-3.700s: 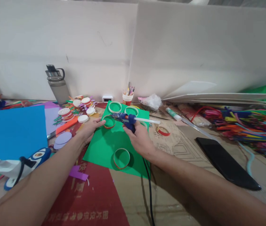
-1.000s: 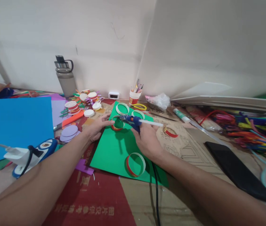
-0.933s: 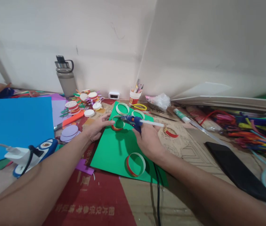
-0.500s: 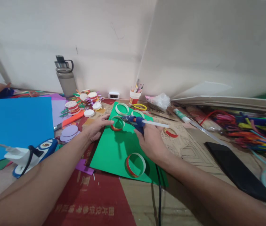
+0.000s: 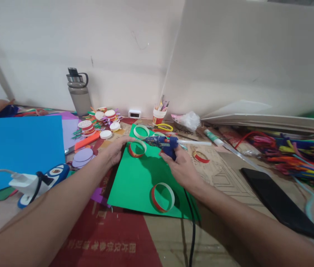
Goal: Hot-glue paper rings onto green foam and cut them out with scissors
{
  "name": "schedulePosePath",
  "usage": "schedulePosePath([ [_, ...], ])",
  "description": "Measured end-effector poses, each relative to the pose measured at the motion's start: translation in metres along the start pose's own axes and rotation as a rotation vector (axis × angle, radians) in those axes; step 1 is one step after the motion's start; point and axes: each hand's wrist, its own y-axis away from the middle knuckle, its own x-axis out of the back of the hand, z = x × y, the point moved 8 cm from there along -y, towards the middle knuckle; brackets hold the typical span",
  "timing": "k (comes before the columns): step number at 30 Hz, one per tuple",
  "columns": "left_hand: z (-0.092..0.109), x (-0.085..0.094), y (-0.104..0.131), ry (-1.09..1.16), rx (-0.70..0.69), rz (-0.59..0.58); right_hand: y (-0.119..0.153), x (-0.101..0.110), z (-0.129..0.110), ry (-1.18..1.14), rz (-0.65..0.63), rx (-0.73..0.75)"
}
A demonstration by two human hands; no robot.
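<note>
A blue glue gun (image 5: 169, 145) with a clear glue stick out of its back is gripped in my right hand (image 5: 183, 167), its nozzle pointing left above the rings. My left hand (image 5: 117, 150) lies at the left edge of the green sheet (image 5: 137, 181); its fingertips reach the near-left ring (image 5: 137, 149), and I cannot make out whether they pinch it. Behind that stands another paper ring (image 5: 141, 132), and a third is partly hidden behind the gun. One red and white ring (image 5: 162, 197) stands near the sheet's front edge.
Left are a blue sheet (image 5: 20, 148), an orange cutter (image 5: 87, 141), purple discs (image 5: 83, 155) and a bottle (image 5: 79, 94). Yellow scissors (image 5: 164, 127) and a pen cup (image 5: 159, 114) stand behind. Right are a red ring (image 5: 201, 157), glue stick (image 5: 214, 137) and black phone (image 5: 279, 202).
The glue gun has shifted slightly right, its glue stick now more level. The green sheet's far edge and the rings on it have moved a little within the view.
</note>
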Motion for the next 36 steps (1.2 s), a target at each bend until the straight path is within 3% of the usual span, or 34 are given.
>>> schedulePosePath([
  [6, -0.005, -0.007, -0.006, -0.09, 0.058, -0.06, 0.006, 0.003, 0.006, -0.039, 0.009, -0.052],
  [13, -0.003, -0.009, -0.006, -0.147, 0.02, -0.114, 0.014, 0.009, 0.009, -0.04, 0.026, -0.098],
  [19, -0.007, -0.009, -0.008, -0.145, 0.029, -0.144, 0.017, 0.007, 0.005, -0.065, 0.006, -0.065],
  [31, -0.001, -0.015, 0.007, -0.087, -0.063, -0.162, 0.021, 0.007, 0.0, -0.119, -0.004, -0.068],
  [36, 0.01, -0.018, 0.014, -0.08, -0.116, -0.096, 0.023, 0.015, -0.007, -0.108, 0.046, -0.057],
])
